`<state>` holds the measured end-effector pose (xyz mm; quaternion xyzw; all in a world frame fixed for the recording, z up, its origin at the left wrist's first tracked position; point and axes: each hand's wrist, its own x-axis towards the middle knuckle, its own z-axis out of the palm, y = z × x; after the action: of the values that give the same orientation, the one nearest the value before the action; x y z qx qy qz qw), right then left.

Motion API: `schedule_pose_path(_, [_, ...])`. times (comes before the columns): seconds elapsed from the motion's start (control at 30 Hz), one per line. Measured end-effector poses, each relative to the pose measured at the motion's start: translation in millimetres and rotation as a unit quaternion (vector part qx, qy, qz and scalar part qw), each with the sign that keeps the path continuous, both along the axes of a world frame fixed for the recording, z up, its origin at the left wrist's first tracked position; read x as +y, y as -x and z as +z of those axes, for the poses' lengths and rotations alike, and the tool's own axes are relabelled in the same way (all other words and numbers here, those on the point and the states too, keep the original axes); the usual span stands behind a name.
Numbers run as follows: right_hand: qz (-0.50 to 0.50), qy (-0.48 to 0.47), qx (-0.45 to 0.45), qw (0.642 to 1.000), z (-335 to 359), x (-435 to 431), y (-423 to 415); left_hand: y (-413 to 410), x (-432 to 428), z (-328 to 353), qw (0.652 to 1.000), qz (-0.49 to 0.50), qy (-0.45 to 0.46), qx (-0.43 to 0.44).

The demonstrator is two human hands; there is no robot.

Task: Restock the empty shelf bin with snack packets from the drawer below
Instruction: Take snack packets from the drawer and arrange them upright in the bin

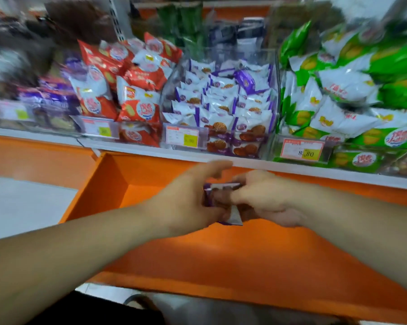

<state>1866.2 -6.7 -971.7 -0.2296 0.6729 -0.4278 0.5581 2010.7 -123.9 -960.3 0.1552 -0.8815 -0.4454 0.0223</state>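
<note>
Both my hands meet over the open orange drawer (118,184), just below the shelf edge. Between them is a small purple and white snack packet (223,200). My left hand (188,200) grips it from the left with curled fingers, and my right hand (265,198) pinches it from the right. Straight above, a clear shelf bin (274,95) holds many matching purple and white biscuit packets (221,106). The drawer floor that shows is bare orange. The picture is blurred by motion.
Red and white packets (127,85) fill the bin to the left, green and white packets (352,95) the bin to the right. Price tags (302,150) hang on the bin fronts. A white shelf lip (151,152) runs above the drawer. Pale floor (22,207) lies at the left.
</note>
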Motion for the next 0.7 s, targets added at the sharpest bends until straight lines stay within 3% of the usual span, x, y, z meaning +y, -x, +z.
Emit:
schedule_pose_path(0.1, [-0.025, 0.078, 0.015, 0.997, 55, 5, -4, -13, -13, 44, 0.992, 0.06, -0.087, 0.069])
schedule_pose_path(0.2, [-0.082, 0.147, 0.029, 0.985, 93, -1, -3, -12, -28, 73, 0.988, 0.033, -0.13, 0.079])
schedule_pose_path(0.33, [-0.172, 0.242, -0.085, 0.951, 110, -21, -2, 3, -42, 89, 0.973, 0.058, -0.17, 0.146])
schedule_pose_path(0.53, [-0.143, 0.28, -0.17, 0.934, 120, -40, 9, 8, -66, 91, 0.948, 0.095, -0.236, 0.19])
schedule_pose_path(0.6, [-0.118, 0.282, -0.133, 0.943, 120, -48, 10, 7, -71, 86, 0.934, 0.119, -0.271, 0.202])
schedule_pose_path(0.7, [-0.128, 0.245, 0.002, 0.961, 108, -63, 7, 8, -78, 78, 0.919, 0.128, -0.313, 0.201])
